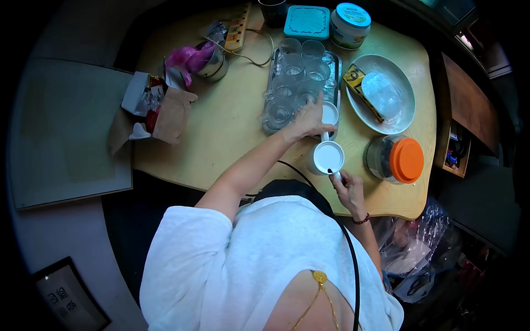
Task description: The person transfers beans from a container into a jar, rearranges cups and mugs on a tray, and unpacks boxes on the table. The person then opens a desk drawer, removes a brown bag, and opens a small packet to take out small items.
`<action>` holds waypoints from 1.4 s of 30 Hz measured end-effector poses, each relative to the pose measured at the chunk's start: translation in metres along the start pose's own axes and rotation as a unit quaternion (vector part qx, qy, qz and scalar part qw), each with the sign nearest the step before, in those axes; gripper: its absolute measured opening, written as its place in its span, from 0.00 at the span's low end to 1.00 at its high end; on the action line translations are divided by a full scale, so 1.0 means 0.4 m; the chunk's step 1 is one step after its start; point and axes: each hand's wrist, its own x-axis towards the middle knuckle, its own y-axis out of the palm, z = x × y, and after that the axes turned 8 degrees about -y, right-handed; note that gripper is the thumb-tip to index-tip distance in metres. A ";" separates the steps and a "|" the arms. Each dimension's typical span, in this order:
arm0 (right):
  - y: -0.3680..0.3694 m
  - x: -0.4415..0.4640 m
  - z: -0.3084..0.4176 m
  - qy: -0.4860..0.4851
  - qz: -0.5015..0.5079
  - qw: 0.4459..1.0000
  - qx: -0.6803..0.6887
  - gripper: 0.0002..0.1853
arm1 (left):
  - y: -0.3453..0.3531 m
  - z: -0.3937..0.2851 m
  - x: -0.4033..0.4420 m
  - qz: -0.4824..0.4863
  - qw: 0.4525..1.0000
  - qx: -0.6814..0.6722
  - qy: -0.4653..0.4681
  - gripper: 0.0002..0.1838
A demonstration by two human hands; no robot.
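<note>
A white mug stands at the right front of the metal tray, its handle towards me. My left hand curves around this mug's left side, with the index finger and thumb on either side of it. Just in front, a second white mug with a flat white top is on the table by the tray's near edge. My right hand pinches its handle, fingers closed. Several clear glass cups fill the tray to the left of and beyond my left hand, which partly hides the nearest ones.
To the right are a white oval basin holding a yellow box, and a jar with an orange lid. Behind stand a turquoise tin and a blue-lidded tub. An open carton and a power strip are left.
</note>
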 end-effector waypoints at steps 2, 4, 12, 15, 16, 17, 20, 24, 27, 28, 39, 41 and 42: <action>0.036 0.014 0.008 -0.006 0.005 1.000 0.003 0.14 | -0.062 0.038 -0.028 -0.026 0.999 -0.035 0.019 0.45; 0.066 0.032 0.027 -0.005 0.010 1.000 0.013 0.14 | -0.063 0.131 -0.034 -0.143 0.988 -0.062 0.007 0.36; 0.226 0.128 0.025 -0.063 -0.101 0.993 -0.020 0.17 | 0.018 0.298 -0.060 -0.178 0.967 -0.037 -0.177 0.22; 0.267 0.158 0.018 -0.055 -0.144 0.988 -0.025 0.18 | 0.019 0.318 -0.055 -0.163 0.969 -0.042 -0.180 0.18; 0.271 0.162 0.023 -0.049 -0.148 0.987 -0.026 0.17 | 0.014 0.322 -0.057 -0.178 0.968 -0.043 -0.171 0.17; 0.278 0.166 0.027 -0.050 -0.150 0.987 -0.027 0.17 | 0.011 0.325 -0.060 -0.179 0.968 -0.044 -0.168 0.17; 0.300 0.177 0.025 -0.047 -0.178 0.983 0.011 0.17 | -0.008 0.318 -0.065 -0.166 0.971 -0.040 -0.168 0.17; 0.333 0.201 0.016 -0.034 -0.198 0.979 -0.017 0.16 | -0.042 0.330 -0.047 -0.137 0.976 0.015 -0.166 0.17; 0.337 0.231 0.033 -0.033 -0.209 0.977 -0.027 0.16 | -0.075 0.343 -0.051 -0.101 0.980 -0.006 -0.169 0.18; 0.337 0.245 0.031 -0.037 -0.213 0.976 -0.040 0.18 | -0.088 0.339 -0.054 -0.079 0.981 -0.027 -0.175 0.20; 0.329 0.337 -0.045 -0.094 -0.149 0.978 -0.107 0.13 | -0.083 0.365 -0.068 -0.051 0.976 -0.038 -0.209 0.18; 0.328 0.330 -0.054 -0.105 -0.148 0.976 -0.119 0.14 | -0.078 0.366 -0.079 -0.051 0.974 -0.048 -0.215 0.18; 0.325 0.328 -0.060 -0.095 -0.129 0.977 -0.144 0.13 | -0.071 0.368 -0.077 -0.054 0.972 -0.053 -0.222 0.19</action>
